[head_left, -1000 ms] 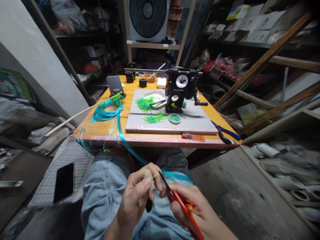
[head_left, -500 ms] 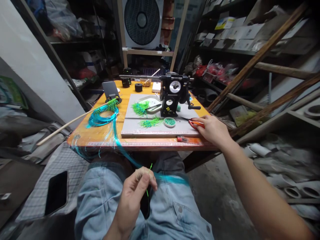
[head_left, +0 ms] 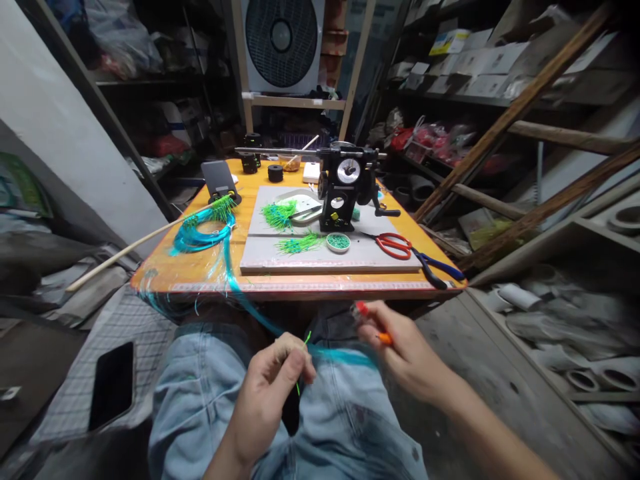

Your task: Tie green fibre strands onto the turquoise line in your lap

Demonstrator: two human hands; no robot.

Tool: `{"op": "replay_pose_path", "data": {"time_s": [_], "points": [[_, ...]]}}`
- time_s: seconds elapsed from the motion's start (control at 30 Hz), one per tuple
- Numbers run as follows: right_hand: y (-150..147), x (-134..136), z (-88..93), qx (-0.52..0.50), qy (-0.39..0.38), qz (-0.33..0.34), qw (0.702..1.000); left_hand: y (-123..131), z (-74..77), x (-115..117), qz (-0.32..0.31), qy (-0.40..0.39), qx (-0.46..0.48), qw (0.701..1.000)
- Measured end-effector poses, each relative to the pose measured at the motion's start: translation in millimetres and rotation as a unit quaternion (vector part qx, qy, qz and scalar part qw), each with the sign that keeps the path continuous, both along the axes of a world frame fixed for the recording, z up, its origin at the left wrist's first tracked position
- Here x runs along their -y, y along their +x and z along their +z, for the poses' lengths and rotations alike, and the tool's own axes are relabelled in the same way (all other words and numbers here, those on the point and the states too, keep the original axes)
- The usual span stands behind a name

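My left hand (head_left: 273, 377) is closed above my lap, pinching a thin bright green cord (head_left: 308, 337) whose ends poke out above and below the fingers. A bundle of blue strands (head_left: 340, 357) runs past that hand and lies across my thigh. My right hand (head_left: 400, 340), slightly blurred, is wrapped around an orange lighter (head_left: 384, 338), its red-and-metal top toward the left hand. On the grey board (head_left: 320, 264) lie red-handled scissors (head_left: 394, 245), a small dish of green beads (head_left: 338, 243) and piles of green-and-blue knotted cords (head_left: 300, 244).
A black hand-cranked machine (head_left: 347, 190) stands on the board. Blue-handled pliers (head_left: 435, 267) lie at the table's right corner. A coil of blue strands (head_left: 200, 233) and a wooden stick (head_left: 125, 257) hung with green cords are at left. A phone (head_left: 113, 387) rests beside my leg.
My right hand has left the scissors on the board and moved down toward my lap, now holding the lighter that lay at the table edge. The left hand stays nearly still.
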State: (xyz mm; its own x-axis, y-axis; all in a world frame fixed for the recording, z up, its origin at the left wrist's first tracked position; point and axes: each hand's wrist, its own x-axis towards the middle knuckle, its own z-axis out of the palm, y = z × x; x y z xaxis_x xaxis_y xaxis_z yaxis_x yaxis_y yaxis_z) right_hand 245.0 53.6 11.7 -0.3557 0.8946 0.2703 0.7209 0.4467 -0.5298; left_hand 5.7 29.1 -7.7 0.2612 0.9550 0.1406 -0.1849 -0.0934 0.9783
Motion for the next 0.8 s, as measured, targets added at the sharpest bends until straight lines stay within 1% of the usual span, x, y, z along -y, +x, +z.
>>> {"op": "replay_pose_path", "data": {"time_s": [0.03,0.07,0.1,0.13,0.17,0.2,0.23,0.27,0.43,0.5,0.57,0.7,0.8], "points": [[-11.0,9.4,-3.8,-0.108,-0.090,0.023,0.990,-0.6,1.3,1.0,-0.013,0.008,-0.013,1.000],[-22.0,17.4,-8.0,-0.216,-0.176,0.037,0.960,-1.3,2.5,1.9,-0.027,0.016,-0.025,0.999],[-32.7,23.4,-12.5,-0.315,-0.249,0.043,0.915,-1.9,3.7,2.8,-0.040,0.024,-0.035,0.998],[-42.6,27.6,-16.7,-0.402,-0.307,0.042,0.862,-2.5,4.8,3.4,-0.051,0.033,-0.045,0.997],[-51.4,30.0,-20.4,-0.463,-0.344,0.035,0.816,-3.1,5.8,4.0,-0.059,0.042,-0.054,0.996],[-59.0,31.0,-23.2,-0.506,-0.369,0.025,0.779,-3.5,6.7,4.4,-0.067,0.049,-0.063,0.995],[-65.3,31.2,-25.0,-0.535,-0.386,0.014,0.752,-3.9,7.5,4.7,-0.074,0.055,-0.071,0.993],[-70.4,30.9,-25.9,-0.551,-0.399,0.004,0.733,-4.1,8.2,5.0,-0.081,0.057,-0.076,0.992],[-82.9,31.4,-21.8,-0.586,-0.444,-0.041,0.676,-4.3,9.5,6.9,-0.101,0.046,-0.073,0.991],[-84.5,32.8,-20.2,-0.593,-0.457,-0.052,0.661,-4.4,8.5,7.3,-0.105,0.041,-0.065,0.992],[-85.1,34.2,-19.7,-0.589,-0.461,-0.054,0.662,-4.7,6.9,6.8,-0.109,0.039,-0.056,0.992],[-85.5,35.6,-21.2,-0.567,-0.449,-0.045,0.689,-4.7,3.7,4.5,-0.118,0.044,-0.056,0.990],[-85.9,35.3,-22.3,-0.566,-0.437,-0.040,0.698,-3.7,3.2,3.6,-0.122,0.041,-0.055,0.990]]}}
